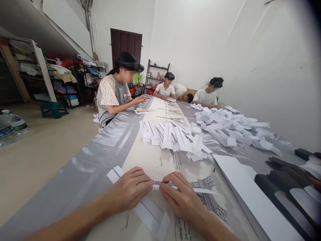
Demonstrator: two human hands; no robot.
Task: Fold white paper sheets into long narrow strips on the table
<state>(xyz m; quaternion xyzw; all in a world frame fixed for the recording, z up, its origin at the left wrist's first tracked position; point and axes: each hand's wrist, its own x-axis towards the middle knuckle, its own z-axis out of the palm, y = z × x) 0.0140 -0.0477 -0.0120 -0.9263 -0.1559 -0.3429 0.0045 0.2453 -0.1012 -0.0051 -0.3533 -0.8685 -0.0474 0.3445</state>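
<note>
My left hand (pixel 132 187) and my right hand (pixel 179 195) face each other low over the table, fingertips pinched a short gap apart. Between them runs a narrow white paper strip (pixel 205 191), whose tapered end sticks out to the right past my right hand. Both hands grip this strip. Beneath my left hand lies a folded white paper piece (pixel 150 211) with long crease or slit lines; its upper end shows left of the wrist and its lower end has a raised flap. My palms hide part of it.
A pile of folded white papers (pixel 173 135) lies ahead, with a larger heap (pixel 225 125) behind to the right. A stack of flat white sheets (pixel 253 197) and dark objects (pixel 281 190) are at right. Several people sit around the table (pixel 100 160). A green stool (pixel 54 109) stands left.
</note>
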